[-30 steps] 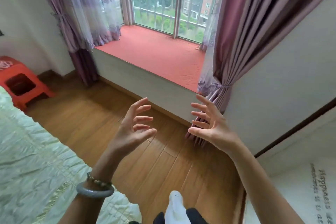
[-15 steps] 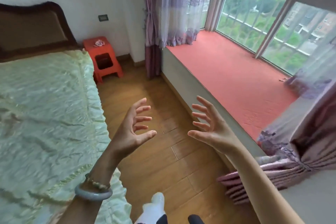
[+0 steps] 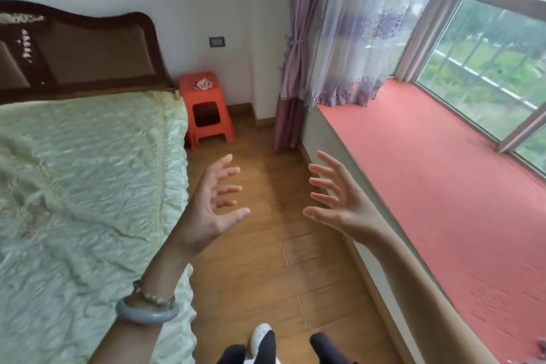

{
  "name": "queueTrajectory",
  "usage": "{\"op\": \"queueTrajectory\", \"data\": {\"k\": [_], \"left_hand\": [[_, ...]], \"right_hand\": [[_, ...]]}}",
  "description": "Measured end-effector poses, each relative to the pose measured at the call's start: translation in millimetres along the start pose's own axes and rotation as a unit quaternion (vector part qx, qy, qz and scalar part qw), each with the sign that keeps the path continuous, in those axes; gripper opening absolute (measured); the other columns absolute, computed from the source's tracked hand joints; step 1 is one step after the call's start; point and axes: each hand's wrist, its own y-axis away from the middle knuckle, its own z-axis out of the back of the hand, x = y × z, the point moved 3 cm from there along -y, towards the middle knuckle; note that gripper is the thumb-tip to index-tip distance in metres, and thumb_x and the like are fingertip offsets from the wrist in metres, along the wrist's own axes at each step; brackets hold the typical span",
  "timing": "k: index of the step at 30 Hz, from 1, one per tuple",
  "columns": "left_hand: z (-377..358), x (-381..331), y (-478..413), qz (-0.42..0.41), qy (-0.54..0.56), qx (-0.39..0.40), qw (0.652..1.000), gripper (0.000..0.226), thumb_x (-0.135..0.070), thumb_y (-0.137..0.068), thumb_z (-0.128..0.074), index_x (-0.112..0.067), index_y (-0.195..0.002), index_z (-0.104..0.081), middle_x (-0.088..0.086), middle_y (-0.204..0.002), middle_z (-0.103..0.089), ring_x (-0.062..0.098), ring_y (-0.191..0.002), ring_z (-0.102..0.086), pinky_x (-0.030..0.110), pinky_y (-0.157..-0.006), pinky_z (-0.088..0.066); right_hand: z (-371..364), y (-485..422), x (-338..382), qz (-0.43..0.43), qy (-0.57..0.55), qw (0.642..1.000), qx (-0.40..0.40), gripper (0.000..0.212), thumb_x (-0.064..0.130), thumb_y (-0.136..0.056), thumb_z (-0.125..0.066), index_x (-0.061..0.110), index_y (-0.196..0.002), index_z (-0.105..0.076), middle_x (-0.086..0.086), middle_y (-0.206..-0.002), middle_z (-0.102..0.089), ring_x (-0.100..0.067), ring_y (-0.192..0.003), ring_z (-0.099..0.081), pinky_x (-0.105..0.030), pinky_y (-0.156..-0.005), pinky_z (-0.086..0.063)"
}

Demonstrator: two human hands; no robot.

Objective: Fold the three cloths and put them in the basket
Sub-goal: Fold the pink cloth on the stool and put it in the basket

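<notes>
1. Two hands are in view, raised above the wooden floor, palms facing each other and well apart.
2. The left hand is spread, its fingers lightly bent and the thumb out. It holds nothing.
3. The right hand is spread too, with its fingers nearly straight and fanned. It holds nothing.
4. The left wrist carries two ornaments: one pale grey bangle and one beaded bracelet just above it.
5. One bed with a pale green quilted cover lies to the left of the left hand, with one dark headboard behind it.
6. One red stool stands just beside the bed's far corner, well beyond both hands. One small crumpled pink thing lies on top of it, too small to tell what it is.
7. One red window ledge runs along to the right of the right hand.
8. Two curtains hang at the ledge's far end: one tied purple drape and one sheer curtain.
9. One white shoe shows at the bottom edge.
10. Where the three cloths and the basket lie cannot be told from this view.
</notes>
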Motion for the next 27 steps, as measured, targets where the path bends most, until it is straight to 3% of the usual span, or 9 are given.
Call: {"op": "queueTrajectory", "data": {"k": [7, 12, 17, 23, 27], "left_hand": [[20, 18, -105, 0.012, 0.003, -0.016, 1.0, 0.087, -0.033, -0.06, -0.075, -0.041, -0.137, -0.033, -0.009, -0.132, -0.049, 0.011, -0.108, -0.059, 0.028, -0.087, -0.051], [37, 41, -179, 0.025, -0.003, -0.039, 0.999, 0.086, -0.017, -0.066, -0.074, -0.036, -0.138, -0.032, -0.008, -0.133, -0.048, 0.013, -0.109, -0.058, 0.028, -0.087, -0.05], [53, 65, -270, 0.033, -0.008, -0.072, 0.997, 0.085, -0.016, -0.067, -0.073, -0.033, -0.14, -0.032, -0.008, -0.134, -0.048, 0.011, -0.108, -0.059, 0.028, -0.086, -0.05], [73, 81, -380, 0.042, -0.006, -0.114, 0.993, 0.086, -0.035, -0.062, -0.073, -0.036, -0.139, -0.033, -0.01, -0.134, -0.049, 0.012, -0.11, -0.058, 0.029, -0.087, -0.05], [93, 93, -439, 0.046, -0.001, -0.149, 0.988, 0.087, -0.035, -0.062, -0.073, -0.035, -0.139, -0.033, -0.009, -0.134, -0.05, 0.012, -0.109, -0.059, 0.03, -0.086, -0.051]], "right_hand": [[19, -123, -3, 0.012, -0.015, 1.0, 0.017, 0.09, -0.003, -0.072, -0.076, 0.047, -0.133, -0.032, 0.003, -0.138, -0.046, -0.01, -0.123, -0.05, -0.032, -0.1, -0.047], [28, -213, -15, 0.009, -0.008, 0.999, 0.047, 0.091, -0.004, -0.072, -0.075, 0.048, -0.132, -0.03, 0.002, -0.139, -0.045, -0.01, -0.123, -0.05, -0.034, -0.101, -0.046], [41, -321, -28, 0.02, -0.004, 0.997, 0.079, 0.092, -0.002, -0.072, -0.076, 0.046, -0.134, -0.029, 0.003, -0.139, -0.044, -0.009, -0.123, -0.049, -0.032, -0.1, -0.046], [62, -453, -38, 0.02, -0.014, 0.992, 0.123, 0.091, 0.0, -0.072, -0.077, 0.045, -0.136, -0.029, 0.006, -0.138, -0.045, -0.007, -0.123, -0.049, -0.032, -0.1, -0.047], [66, -532, -40, 0.024, -0.012, 0.988, 0.151, 0.092, 0.002, -0.072, -0.078, 0.041, -0.14, -0.029, 0.007, -0.138, -0.046, -0.008, -0.123, -0.05, -0.034, -0.1, -0.047]]}}
